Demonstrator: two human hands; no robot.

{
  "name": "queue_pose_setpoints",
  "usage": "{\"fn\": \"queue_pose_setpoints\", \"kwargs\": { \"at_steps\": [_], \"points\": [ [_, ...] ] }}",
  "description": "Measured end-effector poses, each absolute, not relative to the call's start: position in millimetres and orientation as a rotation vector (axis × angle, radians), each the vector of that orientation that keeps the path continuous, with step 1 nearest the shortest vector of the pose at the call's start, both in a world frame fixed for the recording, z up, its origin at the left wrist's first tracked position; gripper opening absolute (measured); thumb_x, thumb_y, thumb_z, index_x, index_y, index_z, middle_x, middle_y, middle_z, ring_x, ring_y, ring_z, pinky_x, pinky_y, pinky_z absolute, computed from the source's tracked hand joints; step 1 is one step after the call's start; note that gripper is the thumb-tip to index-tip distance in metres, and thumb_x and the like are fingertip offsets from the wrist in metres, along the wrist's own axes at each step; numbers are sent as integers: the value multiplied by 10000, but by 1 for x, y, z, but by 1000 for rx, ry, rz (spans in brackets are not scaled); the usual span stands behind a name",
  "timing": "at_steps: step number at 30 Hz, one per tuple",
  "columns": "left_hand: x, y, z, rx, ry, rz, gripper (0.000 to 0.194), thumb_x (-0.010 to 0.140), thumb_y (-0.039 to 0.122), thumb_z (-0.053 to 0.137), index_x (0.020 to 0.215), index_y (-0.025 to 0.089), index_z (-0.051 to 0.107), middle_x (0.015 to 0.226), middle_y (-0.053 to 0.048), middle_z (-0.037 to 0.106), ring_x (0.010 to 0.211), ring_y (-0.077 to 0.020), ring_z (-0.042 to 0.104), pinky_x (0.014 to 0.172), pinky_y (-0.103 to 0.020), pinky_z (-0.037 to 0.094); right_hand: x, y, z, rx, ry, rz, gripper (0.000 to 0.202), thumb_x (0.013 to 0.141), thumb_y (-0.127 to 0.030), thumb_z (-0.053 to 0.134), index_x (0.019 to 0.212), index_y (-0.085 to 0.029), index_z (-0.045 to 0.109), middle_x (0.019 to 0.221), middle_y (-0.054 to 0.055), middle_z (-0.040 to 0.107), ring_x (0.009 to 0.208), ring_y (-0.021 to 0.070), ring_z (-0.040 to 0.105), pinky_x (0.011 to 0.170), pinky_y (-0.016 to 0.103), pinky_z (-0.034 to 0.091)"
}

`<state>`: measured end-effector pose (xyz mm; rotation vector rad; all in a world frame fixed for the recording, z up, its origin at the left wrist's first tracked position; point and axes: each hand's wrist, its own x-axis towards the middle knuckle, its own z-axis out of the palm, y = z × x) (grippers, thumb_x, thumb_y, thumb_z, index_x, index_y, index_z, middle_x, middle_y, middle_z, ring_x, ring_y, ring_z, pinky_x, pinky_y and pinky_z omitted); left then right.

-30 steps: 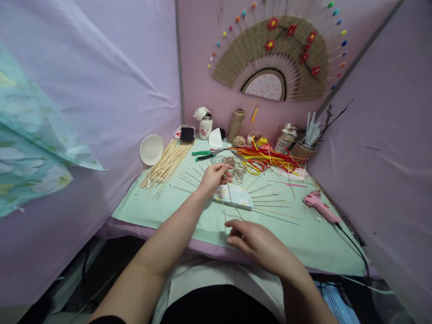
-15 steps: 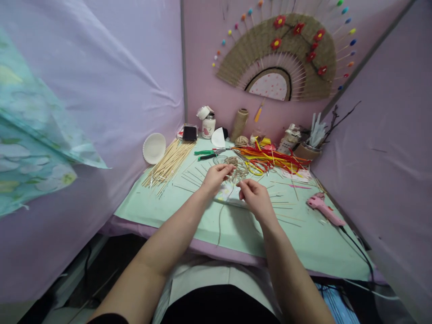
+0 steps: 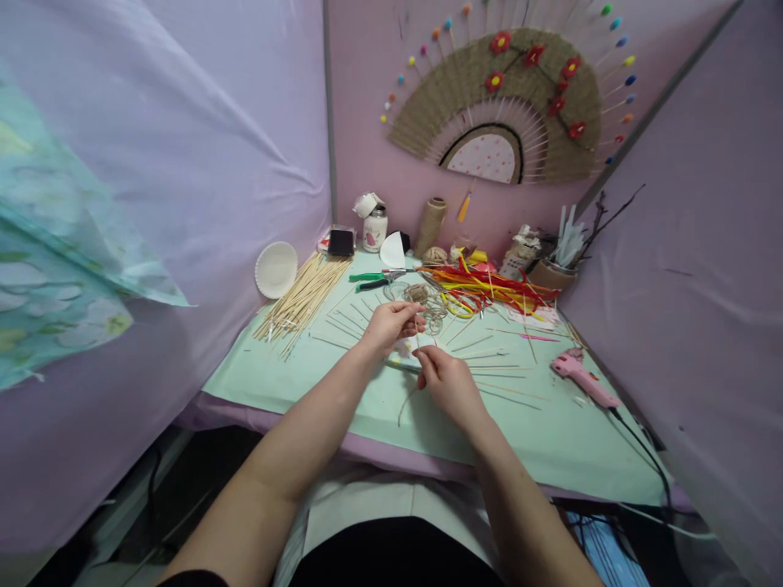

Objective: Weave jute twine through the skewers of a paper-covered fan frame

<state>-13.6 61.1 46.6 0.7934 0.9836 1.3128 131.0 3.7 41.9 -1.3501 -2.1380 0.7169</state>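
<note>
A length of twine (image 3: 406,401) hangs below my hands, its free end over the table front. My left hand (image 3: 395,324) pinches the twine between thumb and fingers. Close by on the right, my right hand (image 3: 441,371) is closed on the same twine, lower down. Behind them lies a loose tangle of twine (image 3: 435,314) with a small twine ball (image 3: 417,293). Partly hidden under my hands is a pale, patterned flat piece (image 3: 400,356), with thin sticks (image 3: 498,368) fanning out on both sides of it.
Bamboo sticks (image 3: 306,302) and green-handled pliers (image 3: 370,282) lie left. Red and yellow pipe cleaners (image 3: 489,285) are heaped behind. A pink glue gun (image 3: 586,379) with a cord rests right. A decorated fan (image 3: 498,106) hangs on the back wall.
My right hand has moved left and slightly down, nearer my left hand. The twine's hanging end has shifted up. The view has turned slightly.
</note>
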Motion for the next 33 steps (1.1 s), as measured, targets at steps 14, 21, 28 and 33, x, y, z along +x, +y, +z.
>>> {"fn": "queue_pose_setpoints", "kwargs": {
  "at_steps": [14, 21, 28, 33],
  "points": [
    [-11, 62, 46, 837, 930, 1370, 340, 666, 400, 815, 812, 118, 691, 653, -24, 657, 524, -68, 579, 479, -168, 391, 147, 22, 48, -1221, -1761, 546, 340, 813, -477, 627, 987, -185, 628, 955, 86, 671, 841, 202, 590, 731, 313, 451],
    [-10, 65, 40, 988, 896, 1403, 404, 618, 475, 807, 789, 119, 718, 665, -31, 660, 471, -38, 448, 431, -185, 278, 151, 38, 44, -1057, -1406, 1316, 343, 773, -523, 626, 787, -181, 611, 589, -25, 523, 536, 108, 442, 531, 247, 358],
    [-10, 64, 42, 999, 949, 1428, 352, 621, 439, 808, 756, 124, 726, 662, -27, 665, 466, -38, 424, 429, -191, 260, 159, 13, 70, -1144, -1622, 1073, 321, 857, -495, 548, 850, -189, 645, 517, -45, 412, 490, 117, 361, 488, 256, 278],
    [-9, 63, 47, 848, 1003, 1401, 214, 696, 304, 794, 731, 118, 694, 653, -33, 673, 512, -70, 570, 464, -175, 390, 155, -18, 69, -1267, -2096, 634, 288, 941, -404, 443, 901, -214, 656, 713, 35, 651, 611, 166, 542, 602, 274, 357]
  ]
}}
